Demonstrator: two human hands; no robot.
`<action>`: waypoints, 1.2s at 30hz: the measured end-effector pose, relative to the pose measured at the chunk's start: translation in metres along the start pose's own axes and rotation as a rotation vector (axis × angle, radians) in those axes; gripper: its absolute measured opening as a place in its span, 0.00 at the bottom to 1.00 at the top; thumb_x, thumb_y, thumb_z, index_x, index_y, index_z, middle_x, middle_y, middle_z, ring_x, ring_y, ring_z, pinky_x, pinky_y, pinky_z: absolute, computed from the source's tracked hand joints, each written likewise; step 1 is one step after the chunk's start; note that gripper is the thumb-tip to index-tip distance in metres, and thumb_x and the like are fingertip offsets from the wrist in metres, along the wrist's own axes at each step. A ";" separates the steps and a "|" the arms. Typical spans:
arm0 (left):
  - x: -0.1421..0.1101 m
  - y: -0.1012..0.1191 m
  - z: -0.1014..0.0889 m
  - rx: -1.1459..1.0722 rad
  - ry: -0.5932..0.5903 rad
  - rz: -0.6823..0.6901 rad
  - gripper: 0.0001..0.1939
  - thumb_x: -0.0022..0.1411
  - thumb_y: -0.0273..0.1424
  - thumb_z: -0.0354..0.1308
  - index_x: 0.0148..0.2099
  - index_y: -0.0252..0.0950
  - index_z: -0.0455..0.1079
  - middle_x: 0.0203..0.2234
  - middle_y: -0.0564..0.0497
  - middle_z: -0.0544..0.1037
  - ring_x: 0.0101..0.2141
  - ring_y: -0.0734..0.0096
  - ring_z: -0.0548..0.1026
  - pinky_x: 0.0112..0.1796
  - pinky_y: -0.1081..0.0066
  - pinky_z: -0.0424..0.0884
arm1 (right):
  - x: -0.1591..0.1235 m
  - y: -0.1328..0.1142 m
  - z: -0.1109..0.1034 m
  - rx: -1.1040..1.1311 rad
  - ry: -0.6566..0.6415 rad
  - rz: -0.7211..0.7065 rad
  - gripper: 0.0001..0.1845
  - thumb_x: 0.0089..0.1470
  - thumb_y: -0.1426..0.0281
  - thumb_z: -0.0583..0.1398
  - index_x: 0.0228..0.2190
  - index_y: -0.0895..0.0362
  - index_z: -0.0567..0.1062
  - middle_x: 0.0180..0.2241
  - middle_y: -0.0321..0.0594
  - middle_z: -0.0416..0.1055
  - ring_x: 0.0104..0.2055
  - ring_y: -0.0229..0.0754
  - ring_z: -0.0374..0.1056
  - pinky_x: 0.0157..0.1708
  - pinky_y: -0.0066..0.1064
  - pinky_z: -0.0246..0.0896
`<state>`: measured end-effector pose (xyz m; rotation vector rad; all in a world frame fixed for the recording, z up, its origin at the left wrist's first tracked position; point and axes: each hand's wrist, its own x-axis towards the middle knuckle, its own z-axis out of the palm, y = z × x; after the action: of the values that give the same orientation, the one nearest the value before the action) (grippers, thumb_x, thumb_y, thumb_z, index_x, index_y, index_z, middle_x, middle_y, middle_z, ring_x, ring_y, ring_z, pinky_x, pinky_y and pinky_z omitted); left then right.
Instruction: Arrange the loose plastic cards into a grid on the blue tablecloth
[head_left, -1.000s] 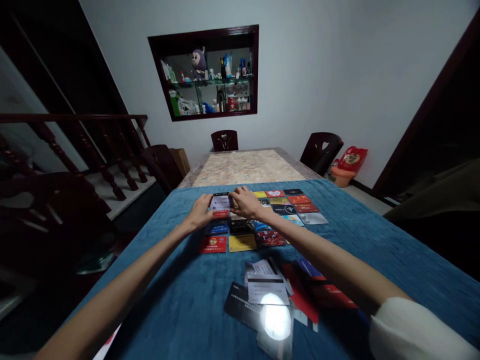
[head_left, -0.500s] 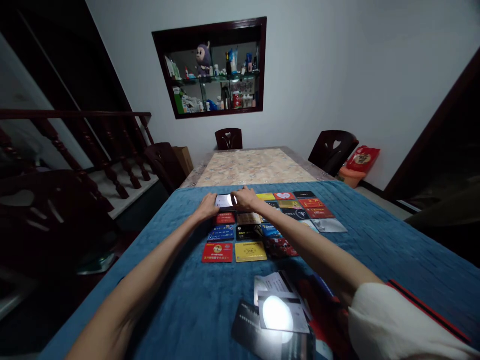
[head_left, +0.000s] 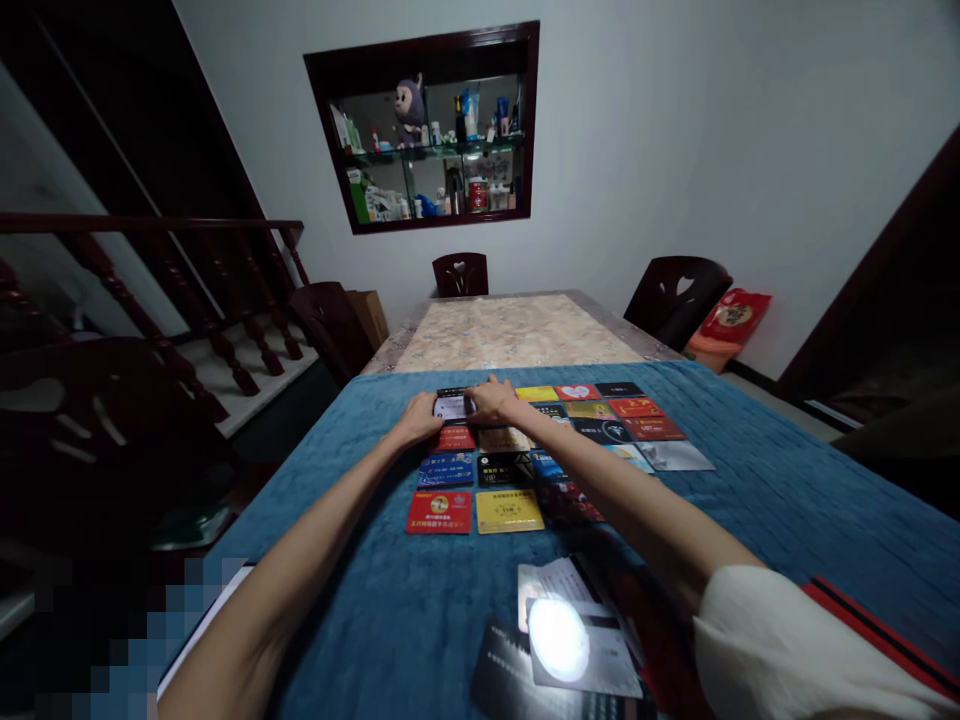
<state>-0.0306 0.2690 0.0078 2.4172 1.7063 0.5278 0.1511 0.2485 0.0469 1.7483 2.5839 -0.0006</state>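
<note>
A whitish card (head_left: 453, 408) lies at the far left of the card rows, between my two hands. My left hand (head_left: 420, 416) has its fingers closed at the card's left edge. At its right edge, my right hand (head_left: 491, 401) pinches with bent fingers; the fingertips are partly hidden. A dark card (head_left: 454, 391) shows just behind the whitish one, and a red card (head_left: 455, 438) lies just in front. Nearer to me are a blue card (head_left: 446, 470), a black VIP card (head_left: 504, 469), a red card (head_left: 439, 513) and a yellow card (head_left: 510, 511).
Several cards (head_left: 634, 407) lie in rows to the right, partly under my right forearm. A loose pile of cards (head_left: 585, 650) with a bright glare sits close to me on the blue cloth (head_left: 360, 600). Chairs (head_left: 679, 300) stand around the table (head_left: 517, 330).
The whitish card has shifted slightly toward me, and the dark card behind it now shows more. Both hands stay at its edges. The view has tilted and moved a little.
</note>
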 end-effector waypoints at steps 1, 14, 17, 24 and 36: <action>0.000 0.000 0.000 -0.002 -0.006 -0.003 0.13 0.49 0.22 0.59 0.39 0.28 0.76 0.31 0.46 0.80 0.32 0.65 0.75 0.35 0.71 0.71 | 0.000 0.000 0.000 0.000 -0.006 0.002 0.23 0.53 0.62 0.61 0.51 0.52 0.74 0.54 0.49 0.72 0.60 0.60 0.60 0.52 0.50 0.59; 0.001 0.000 -0.001 0.013 -0.095 -0.019 0.11 0.49 0.24 0.57 0.35 0.29 0.76 0.25 0.49 0.77 0.25 0.69 0.71 0.27 0.74 0.63 | 0.006 -0.004 0.001 0.008 -0.035 0.014 0.24 0.50 0.64 0.60 0.50 0.54 0.76 0.55 0.50 0.72 0.60 0.61 0.59 0.53 0.52 0.58; 0.002 -0.001 -0.002 0.036 -0.103 -0.007 0.08 0.48 0.23 0.56 0.32 0.30 0.76 0.22 0.50 0.75 0.25 0.69 0.70 0.27 0.74 0.62 | 0.006 -0.005 0.000 0.007 -0.049 0.018 0.24 0.50 0.65 0.60 0.49 0.55 0.77 0.55 0.51 0.72 0.60 0.61 0.59 0.53 0.52 0.58; 0.002 -0.001 -0.003 0.070 -0.113 0.003 0.08 0.48 0.21 0.55 0.27 0.31 0.76 0.21 0.49 0.74 0.27 0.68 0.72 0.30 0.73 0.64 | 0.008 -0.006 0.000 0.008 -0.063 0.016 0.23 0.50 0.65 0.60 0.49 0.53 0.78 0.55 0.50 0.72 0.61 0.63 0.57 0.55 0.56 0.56; 0.003 -0.005 -0.005 0.053 -0.110 -0.064 0.16 0.48 0.21 0.58 0.40 0.31 0.80 0.34 0.43 0.82 0.38 0.57 0.79 0.41 0.69 0.72 | 0.007 -0.008 -0.001 0.015 -0.056 -0.006 0.22 0.50 0.66 0.61 0.49 0.50 0.78 0.53 0.48 0.73 0.60 0.60 0.60 0.55 0.51 0.58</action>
<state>-0.0359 0.2730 0.0117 2.3693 1.7663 0.3386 0.1412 0.2521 0.0482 1.7199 2.5566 -0.0677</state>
